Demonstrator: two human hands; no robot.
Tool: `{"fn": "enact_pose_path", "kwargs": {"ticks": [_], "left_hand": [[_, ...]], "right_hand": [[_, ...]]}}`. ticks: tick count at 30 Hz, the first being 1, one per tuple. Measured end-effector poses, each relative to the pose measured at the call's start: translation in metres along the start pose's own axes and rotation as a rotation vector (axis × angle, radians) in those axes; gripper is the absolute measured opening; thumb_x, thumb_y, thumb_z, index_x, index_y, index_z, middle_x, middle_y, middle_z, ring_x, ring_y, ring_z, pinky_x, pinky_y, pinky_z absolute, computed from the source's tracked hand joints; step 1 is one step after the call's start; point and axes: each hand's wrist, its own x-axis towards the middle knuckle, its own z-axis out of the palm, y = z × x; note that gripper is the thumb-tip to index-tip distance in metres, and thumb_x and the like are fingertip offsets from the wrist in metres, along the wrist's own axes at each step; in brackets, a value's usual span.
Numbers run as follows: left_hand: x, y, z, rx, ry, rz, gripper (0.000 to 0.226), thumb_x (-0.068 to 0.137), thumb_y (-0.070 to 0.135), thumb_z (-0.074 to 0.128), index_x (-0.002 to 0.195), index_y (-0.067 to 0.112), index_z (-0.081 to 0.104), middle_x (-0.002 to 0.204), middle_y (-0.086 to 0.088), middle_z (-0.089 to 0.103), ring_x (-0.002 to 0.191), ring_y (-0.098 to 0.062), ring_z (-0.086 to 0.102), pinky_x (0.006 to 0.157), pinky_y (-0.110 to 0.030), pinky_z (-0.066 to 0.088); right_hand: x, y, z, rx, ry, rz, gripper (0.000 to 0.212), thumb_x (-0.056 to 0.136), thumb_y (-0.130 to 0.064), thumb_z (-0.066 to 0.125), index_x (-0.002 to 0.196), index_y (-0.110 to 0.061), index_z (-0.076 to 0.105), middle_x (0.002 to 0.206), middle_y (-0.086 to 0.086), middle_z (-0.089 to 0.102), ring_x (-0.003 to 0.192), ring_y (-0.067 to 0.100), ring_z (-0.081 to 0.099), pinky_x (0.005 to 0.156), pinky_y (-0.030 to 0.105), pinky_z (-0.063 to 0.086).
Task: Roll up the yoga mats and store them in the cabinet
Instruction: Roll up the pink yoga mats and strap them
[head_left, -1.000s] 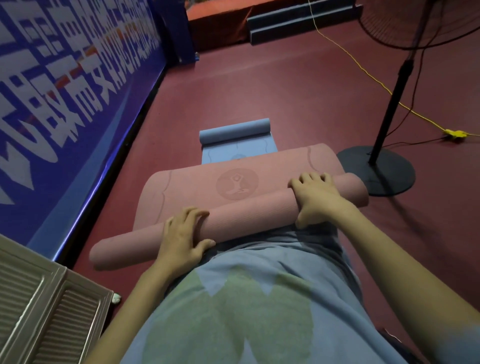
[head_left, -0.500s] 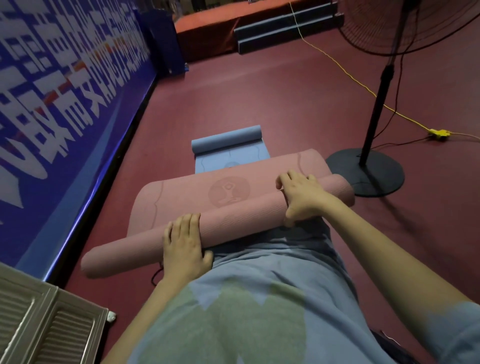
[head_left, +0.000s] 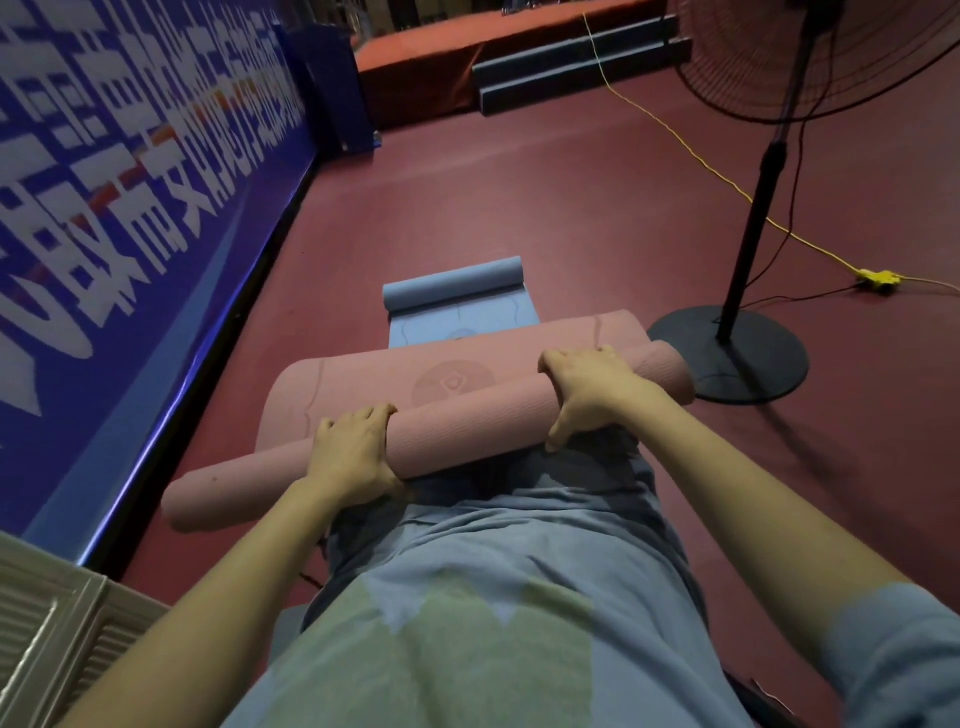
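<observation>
A pink yoga mat (head_left: 467, 421) lies on the red floor, mostly rolled into a long roll, with a short flat part showing a round logo beyond it. My left hand (head_left: 353, 452) grips the roll left of its middle, fingers curled over the top. My right hand (head_left: 592, 389) grips it near the right end, thumb down the near side. Behind it lies a blue yoga mat (head_left: 457, 301), partly rolled from its far end, its near part hidden by the pink one.
A blue banner wall (head_left: 130, 218) runs along the left. A standing fan's round base (head_left: 727, 353) and pole stand close to the right of the pink mat. A yellow cable (head_left: 878, 278) crosses the floor. A beige slatted panel (head_left: 47, 639) sits bottom left.
The pink roll has advanced over the flat part, now half covering the round logo. Both hands shifted forward with it, fingers curled further over the top.
</observation>
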Motion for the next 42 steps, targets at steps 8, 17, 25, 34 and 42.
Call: {"fn": "enact_pose_path", "kwargs": {"ticks": [8, 17, 25, 34, 42], "left_hand": [[-0.005, 0.002, -0.001, 0.002, 0.029, -0.014, 0.094, 0.043, 0.06, 0.078, 0.128, 0.033, 0.05, 0.113, 0.005, 0.07, 0.106, -0.023, 0.065, 0.085, -0.039, 0.038], [-0.022, 0.007, -0.009, 0.023, -0.022, -0.035, 0.096, 0.048, 0.056, 0.08, 0.136, 0.035, 0.047, 0.118, 0.008, 0.069, 0.108, -0.021, 0.064, 0.09, -0.039, 0.037], [-0.076, 0.011, -0.005, 0.001, -0.129, 0.045, 0.082, 0.059, 0.067, 0.07, 0.133, 0.04, 0.047, 0.115, 0.01, 0.071, 0.107, -0.021, 0.065, 0.091, -0.038, 0.037], [-0.082, 0.011, -0.002, -0.117, -0.161, 0.017, 0.076, 0.058, 0.068, 0.072, 0.126, 0.043, 0.048, 0.115, 0.016, 0.068, 0.108, -0.016, 0.063, 0.087, -0.038, 0.034], [-0.069, 0.0, -0.009, -0.349, -0.101, 0.005, 0.106, 0.036, 0.05, 0.082, 0.135, 0.042, 0.046, 0.119, 0.023, 0.056, 0.11, -0.01, 0.055, 0.094, -0.037, 0.045]], "right_hand": [[0.0, -0.009, 0.01, -0.208, 0.044, 0.003, 0.088, 0.048, -0.05, 0.089, 0.118, -0.02, 0.045, 0.12, 0.005, 0.063, 0.108, 0.031, 0.061, 0.085, 0.039, 0.044], [-0.01, -0.013, -0.016, -0.184, -0.083, -0.031, 0.079, 0.039, -0.05, 0.087, 0.097, -0.021, 0.041, 0.094, 0.003, 0.062, 0.083, 0.029, 0.061, 0.065, 0.034, 0.043], [-0.072, -0.023, -0.01, -0.127, -0.192, -0.064, 0.071, 0.047, -0.046, 0.085, 0.096, -0.022, 0.041, 0.084, -0.005, 0.05, 0.071, 0.023, 0.048, 0.056, 0.035, 0.033], [-0.08, -0.02, -0.011, -0.07, -0.222, -0.065, 0.071, 0.045, -0.054, 0.086, 0.099, -0.023, 0.051, 0.089, -0.005, 0.057, 0.077, 0.022, 0.055, 0.064, 0.035, 0.046], [-0.036, -0.01, -0.019, 0.127, -0.425, -0.059, 0.083, 0.035, -0.065, 0.091, 0.104, -0.027, 0.068, 0.101, -0.009, 0.07, 0.09, 0.015, 0.065, 0.082, 0.034, 0.057]]}}
